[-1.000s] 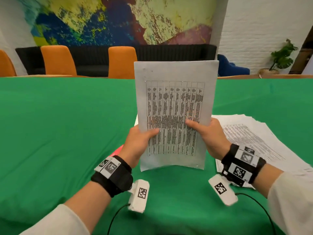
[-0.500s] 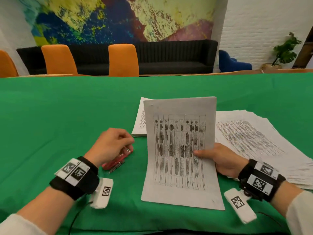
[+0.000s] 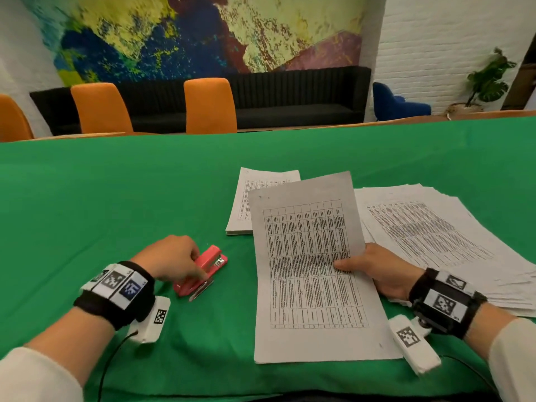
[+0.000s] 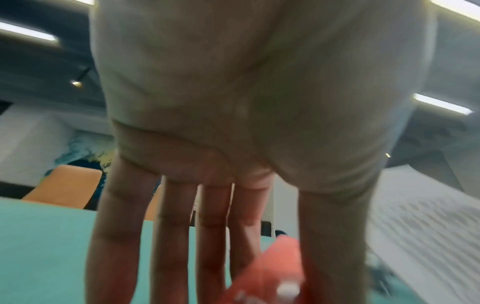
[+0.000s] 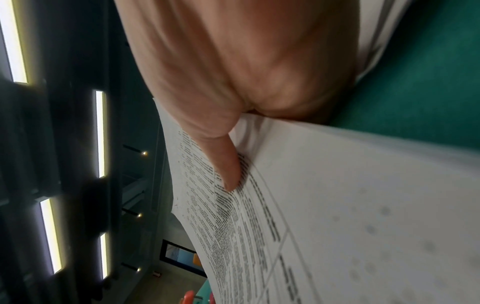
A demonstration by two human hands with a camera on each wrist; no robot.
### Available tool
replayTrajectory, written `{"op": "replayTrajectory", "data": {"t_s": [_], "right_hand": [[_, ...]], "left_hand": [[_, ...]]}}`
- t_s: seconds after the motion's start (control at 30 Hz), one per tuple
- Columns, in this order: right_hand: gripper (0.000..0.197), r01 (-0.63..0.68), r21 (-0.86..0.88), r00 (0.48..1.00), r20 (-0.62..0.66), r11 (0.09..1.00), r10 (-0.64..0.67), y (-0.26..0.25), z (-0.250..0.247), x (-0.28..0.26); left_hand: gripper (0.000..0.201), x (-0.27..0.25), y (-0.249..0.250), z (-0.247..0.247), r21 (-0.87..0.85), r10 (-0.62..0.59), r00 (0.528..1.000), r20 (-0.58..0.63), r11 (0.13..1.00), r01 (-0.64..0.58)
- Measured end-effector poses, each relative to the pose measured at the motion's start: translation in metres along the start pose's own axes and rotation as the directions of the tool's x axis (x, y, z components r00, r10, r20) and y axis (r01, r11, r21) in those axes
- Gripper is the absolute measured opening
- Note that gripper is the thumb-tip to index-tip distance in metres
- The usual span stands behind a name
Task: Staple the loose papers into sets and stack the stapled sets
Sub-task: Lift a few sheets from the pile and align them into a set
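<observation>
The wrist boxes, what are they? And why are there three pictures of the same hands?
Those little white boxes are cameras strapped to a person's wrists, and a third camera sits on the head. The big picture is the head's view, looking down at a green table. The other two look along each hand.

The left hand is taking hold of a red stapler; its own camera shows the fingers around it. The right hand pinches a set of papers, thumb on top. A heap of loose papers lies to the right, and a neat stack sits behind.
</observation>
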State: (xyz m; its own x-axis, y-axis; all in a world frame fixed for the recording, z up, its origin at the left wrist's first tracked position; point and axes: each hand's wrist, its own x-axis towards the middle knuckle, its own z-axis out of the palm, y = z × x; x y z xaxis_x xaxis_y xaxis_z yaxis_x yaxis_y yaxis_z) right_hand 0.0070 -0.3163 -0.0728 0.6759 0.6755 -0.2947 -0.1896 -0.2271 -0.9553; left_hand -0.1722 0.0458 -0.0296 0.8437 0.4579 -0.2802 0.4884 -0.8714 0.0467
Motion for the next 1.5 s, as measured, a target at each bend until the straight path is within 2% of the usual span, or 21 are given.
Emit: {"op": "replayTrajectory", "data": {"t_s": [0.07,0.13,0.2,0.27,0.3,0.33,0.4,0.47,0.5,0.53,0.57,0.63,0.67,0.77,0.83,0.9,1.0,1.13,1.37,1.43,1.5], "right_hand": [[0.03,-0.006,-0.011,1.0,-0.005,1.0,0.006,0.0,0.0,0.0],[0.031,-0.014,-0.015,1.0,-0.01,1.0,0.014,-0.001,0.0,0.0],[0.032,-0.02,-0.022,1.0,-0.016,1.0,0.02,-0.001,0.0,0.001],[0.033,-0.018,-0.028,1.0,-0.014,0.999,0.018,0.0,0.001,0.001],[0.033,-0.017,-0.03,1.0,-0.01,0.999,0.016,0.0,0.001,0.001],[0.033,-0.015,-0.032,1.0,-0.007,0.999,0.015,0.0,0.001,0.001],[0.031,-0.013,-0.038,1.0,-0.001,0.999,0.013,-0.001,0.002,0.0],[0.032,-0.013,-0.041,1.0,-0.002,0.999,0.012,0.0,0.001,0.0],[0.032,-0.012,-0.042,1.0,-0.002,0.999,0.012,0.0,0.001,0.0],[0.033,-0.012,-0.04,1.0,-0.003,0.999,0.011,0.001,0.001,0.001],[0.034,-0.012,-0.039,1.0,-0.004,0.999,0.012,0.001,0.0,0.002],[0.035,-0.017,-0.042,1.0,-0.011,0.999,0.016,0.002,0.0,0.003],[0.035,-0.017,-0.044,1.0,-0.013,0.999,0.016,0.002,0.0,0.003],[0.035,-0.013,-0.054,1.0,0.001,0.998,0.013,0.001,0.001,0.003],[0.034,-0.005,-0.063,1.0,0.017,0.998,0.006,0.0,0.001,0.002],[0.032,-0.001,-0.066,1.0,0.024,0.998,0.003,0.0,0.001,0.001],[0.032,-0.002,-0.057,1.0,0.026,0.998,0.003,0.0,0.001,0.0],[0.033,0.0,-0.052,0.999,0.035,0.999,0.002,0.001,0.001,0.0],[0.032,0.015,-0.029,0.999,0.035,0.999,-0.014,0.001,0.0,0.0],[0.032,0.015,-0.017,1.0,0.026,1.0,-0.014,0.003,0.0,0.001],[0.033,0.013,-0.01,1.0,0.019,1.0,-0.013,0.004,-0.001,0.002]], "left_hand": [[0.037,0.001,-0.007,-0.014,-0.093,0.056,0.998,0.003,0.994,-0.056],[0.053,-0.003,-0.014,-0.031,-0.357,0.153,0.988,-0.002,0.923,-0.143],[0.081,-0.012,-0.017,-0.05,-0.604,0.261,0.963,-0.064,0.758,-0.245],[0.094,-0.018,-0.016,-0.07,-0.749,0.298,0.936,-0.186,0.573,-0.331],[0.095,-0.016,-0.017,-0.079,-0.815,0.271,0.924,-0.268,0.448,-0.368],[0.092,-0.011,-0.017,-0.086,-0.864,0.224,0.904,-0.364,0.281,-0.418],[0.076,0.005,-0.017,-0.095,-0.855,0.06,0.855,-0.514,-0.107,-0.507],[0.063,0.023,-0.011,-0.103,-0.713,-0.166,0.849,-0.502,-0.477,-0.514],[0.059,0.029,-0.006,-0.107,-0.618,-0.256,0.858,-0.446,-0.605,-0.502],[0.054,0.033,0.0,-0.112,-0.542,-0.313,0.867,-0.387,-0.683,-0.489],[0.046,0.038,0.005,-0.118,-0.507,-0.339,0.876,-0.342,-0.718,-0.476],[0.026,0.046,0.019,-0.126,-0.54,-0.337,0.888,-0.312,-0.706,-0.458],[0.021,0.05,0.029,-0.128,-0.602,-0.338,0.889,-0.308,-0.655,-0.457],[0.031,0.058,0.065,-0.126,-0.809,-0.352,0.843,-0.406,-0.291,-0.511],[0.038,0.059,0.091,-0.126,-0.827,-0.256,0.814,-0.521,-0.084,-0.556],[0.041,0.058,0.114,-0.125,-0.816,-0.147,0.806,-0.573,0.015,-0.578],[0.038,0.057,0.143,-0.12,-0.757,-0.111,0.751,-0.651,0.171,-0.631],[0.028,0.059,0.169,-0.104,-0.713,-0.117,0.721,-0.683,0.322,-0.623],[0.033,0.072,0.171,-0.08,-0.622,-0.077,0.711,-0.698,0.557,-0.551],[0.032,0.078,0.163,-0.076,-0.62,-0.109,0.704,-0.702,0.581,-0.527],[0.03,0.084,0.151,-0.068,-0.66,-0.164,0.715,-0.679,0.561,-0.499]]}}
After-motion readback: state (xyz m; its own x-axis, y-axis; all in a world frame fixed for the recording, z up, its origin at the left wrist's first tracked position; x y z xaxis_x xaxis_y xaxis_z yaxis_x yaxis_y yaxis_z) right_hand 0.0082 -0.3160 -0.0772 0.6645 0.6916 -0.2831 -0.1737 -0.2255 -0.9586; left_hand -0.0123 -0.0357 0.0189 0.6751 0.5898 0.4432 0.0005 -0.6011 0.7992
